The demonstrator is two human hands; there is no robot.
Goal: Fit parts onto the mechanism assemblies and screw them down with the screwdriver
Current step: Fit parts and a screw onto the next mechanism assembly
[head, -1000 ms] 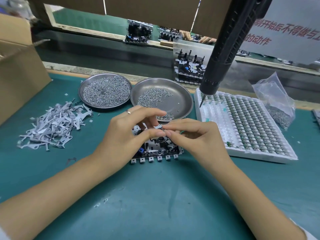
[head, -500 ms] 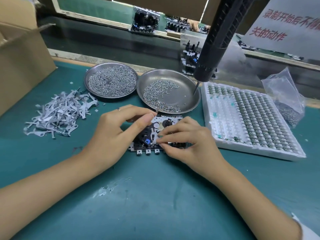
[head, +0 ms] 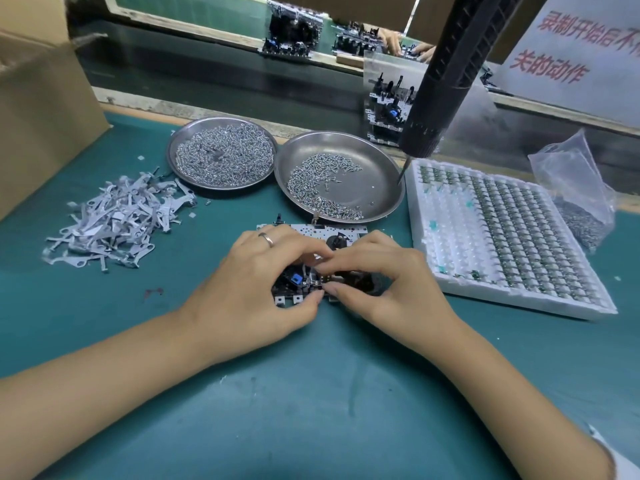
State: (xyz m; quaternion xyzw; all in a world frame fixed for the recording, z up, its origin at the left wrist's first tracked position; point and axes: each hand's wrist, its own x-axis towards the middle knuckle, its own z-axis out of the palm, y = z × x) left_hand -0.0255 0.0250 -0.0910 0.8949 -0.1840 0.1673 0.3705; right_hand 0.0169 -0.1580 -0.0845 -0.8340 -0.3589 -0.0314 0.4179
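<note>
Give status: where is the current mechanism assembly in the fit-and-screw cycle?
Done: a stack of mechanism assemblies stands behind the dishes; whether finished, I cannot tell. In hand: left hand and right hand pinch at a small part on the black-and-white mechanism assembly on the green mat. Left: screwing; the black hanging electric screwdriver is untouched, screws sit in the round steel dish.
</note>
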